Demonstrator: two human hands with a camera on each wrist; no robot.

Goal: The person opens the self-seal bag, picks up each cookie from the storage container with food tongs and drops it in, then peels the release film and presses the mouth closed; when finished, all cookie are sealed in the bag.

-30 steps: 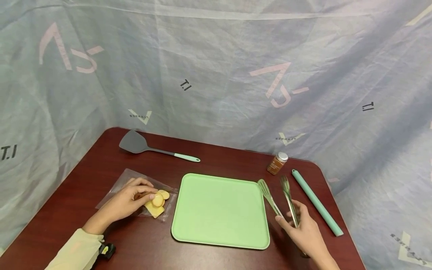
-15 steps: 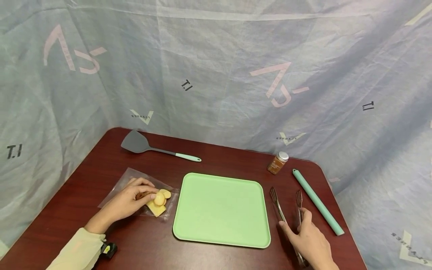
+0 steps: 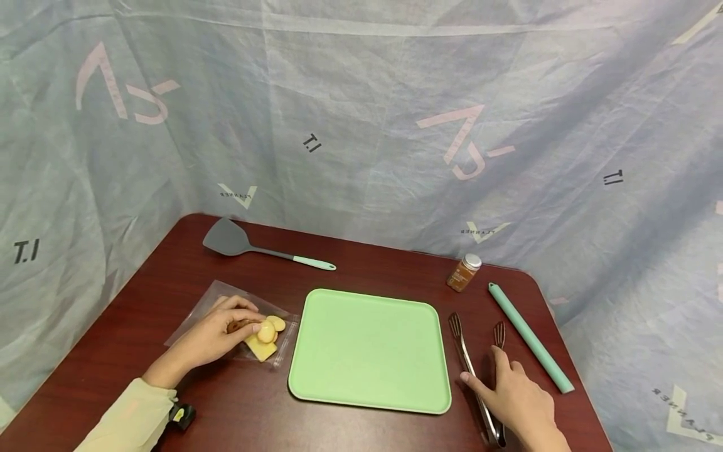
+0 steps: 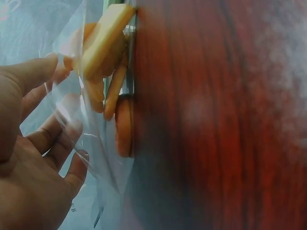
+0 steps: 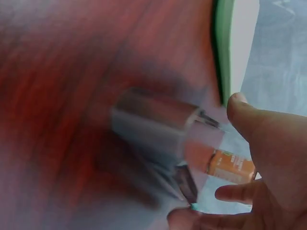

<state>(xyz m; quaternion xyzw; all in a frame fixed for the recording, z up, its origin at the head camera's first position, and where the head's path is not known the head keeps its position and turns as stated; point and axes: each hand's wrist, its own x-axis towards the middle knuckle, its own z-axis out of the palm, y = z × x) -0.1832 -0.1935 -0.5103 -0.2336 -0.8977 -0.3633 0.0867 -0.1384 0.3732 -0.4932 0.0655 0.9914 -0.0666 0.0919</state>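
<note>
My left hand (image 3: 217, 333) lies over a clear plastic bag (image 3: 198, 307), fingers loosely bent, thumb beside yellow food pieces (image 3: 267, 333). In the left wrist view its fingertips rest at the bag's film, with a thick yellow slab (image 4: 106, 40) and a brown disc (image 4: 123, 127) beyond. The palm partly hides the contents in the head view. At the right, metal tongs (image 3: 480, 402) with slotted ends lie spread on the table. My right hand (image 3: 522, 402) is over them, thumb and fingers apart; in the right wrist view the tongs (image 5: 153, 122) are outside its grasp.
A green tray (image 3: 369, 351) lies mid-table between the hands. Behind are a grey spatula (image 3: 226, 238) with a mint handle and a brown-labelled jar (image 3: 464, 273). A mint-green stick (image 3: 531, 339) lies near the right table edge. Cloth (image 3: 350, 125) hangs behind the table.
The right hand has lowered the tongs onto the table, right of the tray, and let go of them. The left hand stays on the bag.
</note>
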